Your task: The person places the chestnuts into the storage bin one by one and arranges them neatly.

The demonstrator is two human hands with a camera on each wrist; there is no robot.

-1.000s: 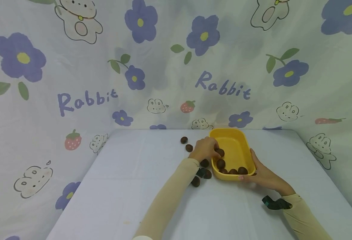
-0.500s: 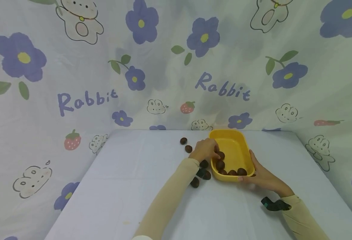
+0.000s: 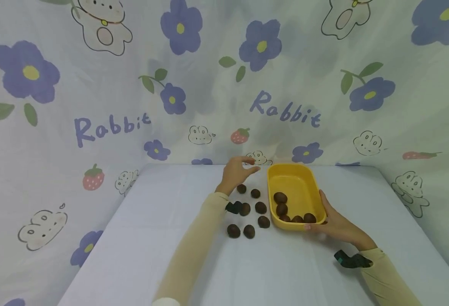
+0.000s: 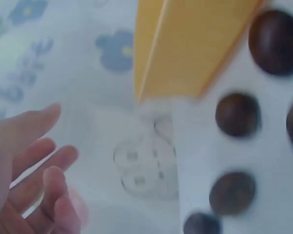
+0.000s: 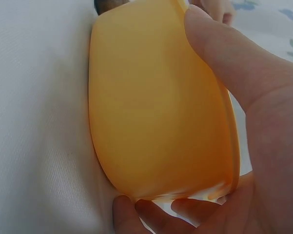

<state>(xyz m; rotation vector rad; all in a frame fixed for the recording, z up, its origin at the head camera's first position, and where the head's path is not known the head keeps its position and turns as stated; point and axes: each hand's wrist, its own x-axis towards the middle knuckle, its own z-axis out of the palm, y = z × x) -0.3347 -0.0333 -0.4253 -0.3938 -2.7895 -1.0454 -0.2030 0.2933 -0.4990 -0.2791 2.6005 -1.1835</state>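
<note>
My left hand [image 3: 236, 172] hovers left of a yellow plastic tub [image 3: 291, 226], its thumb apart from the fingers and nothing between them. The left wrist view shows the same hand [image 4: 31, 165] with loosely bent fingers, apart from the tub. Several dark brown chestnuts [image 3: 260, 207] lie on the table between left forearm and tub. Inside the tub, more chestnuts [image 3: 281, 209] sit along its left and near sides. My right hand [image 3: 339, 223] grips the tub's near right corner. In the right wrist view its thumb [image 5: 234, 63] lies on the rim and its fingertips touch the wall.
A white cloth [image 3: 140, 238] covers the table. Behind it hangs a curtain [image 3: 209, 85] printed with flowers and rabbits. Dark wrist cameras [image 3: 352, 259] are strapped to both forearms.
My left hand has released a chestnut in the tub and moved up and left, out over the table's far side. The right hand and tub have stayed in place.
</note>
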